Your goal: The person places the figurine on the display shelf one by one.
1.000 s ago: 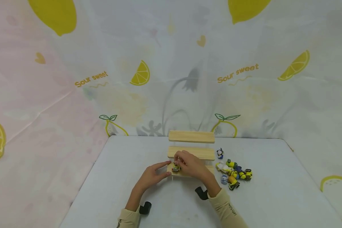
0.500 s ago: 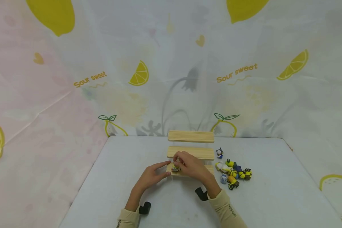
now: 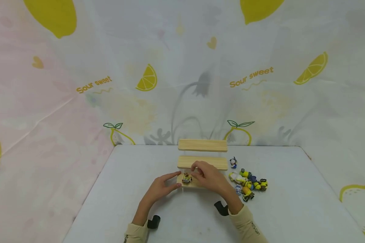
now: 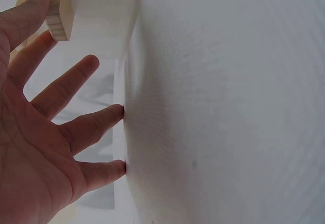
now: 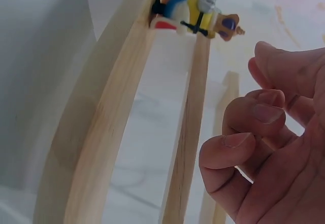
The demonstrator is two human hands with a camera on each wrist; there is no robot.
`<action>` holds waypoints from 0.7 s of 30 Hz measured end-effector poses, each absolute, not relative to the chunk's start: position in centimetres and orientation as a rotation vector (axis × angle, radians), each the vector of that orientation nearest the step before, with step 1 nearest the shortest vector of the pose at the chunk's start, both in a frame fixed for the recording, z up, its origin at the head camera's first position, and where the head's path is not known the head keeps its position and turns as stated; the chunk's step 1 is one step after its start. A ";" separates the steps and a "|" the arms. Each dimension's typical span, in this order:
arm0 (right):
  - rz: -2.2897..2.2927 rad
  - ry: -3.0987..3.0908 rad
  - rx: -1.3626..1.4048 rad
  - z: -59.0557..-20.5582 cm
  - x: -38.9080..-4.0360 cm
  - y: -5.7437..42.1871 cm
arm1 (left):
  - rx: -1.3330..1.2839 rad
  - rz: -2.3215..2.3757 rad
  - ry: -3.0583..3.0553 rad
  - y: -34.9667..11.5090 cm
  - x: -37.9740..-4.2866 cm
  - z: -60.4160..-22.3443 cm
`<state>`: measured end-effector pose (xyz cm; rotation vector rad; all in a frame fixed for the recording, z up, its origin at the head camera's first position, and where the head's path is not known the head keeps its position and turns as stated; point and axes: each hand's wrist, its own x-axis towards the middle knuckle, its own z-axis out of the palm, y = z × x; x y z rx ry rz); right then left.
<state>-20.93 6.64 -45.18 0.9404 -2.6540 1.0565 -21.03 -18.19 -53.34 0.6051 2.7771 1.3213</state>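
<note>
Once the right grip [image 3: 211, 178] let go, figurine [image 3: 187, 178] stood just beside it on front plank [image 5: 114, 117], apparently placed.

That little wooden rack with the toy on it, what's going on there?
A toy figure stands near one end of the lowest shelf of a wooden rack. A person's left hand is spread at that end. The right hand is beside the toy, fingers loosely curled, holding nothing. More toys are on the table, right of the rack.
</note>
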 end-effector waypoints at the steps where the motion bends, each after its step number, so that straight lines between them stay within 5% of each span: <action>1: 1.048 -2.657 0.923 -45.2 -20.8 7.0 | 0.603 1.316 2.779 -18.2 -21.0 -53.4; 21: 0.881 -2.679 0.771 -45.1 -19.0 14.5 | 0.594 1.305 2.792 -18.0 -20.9 -53.2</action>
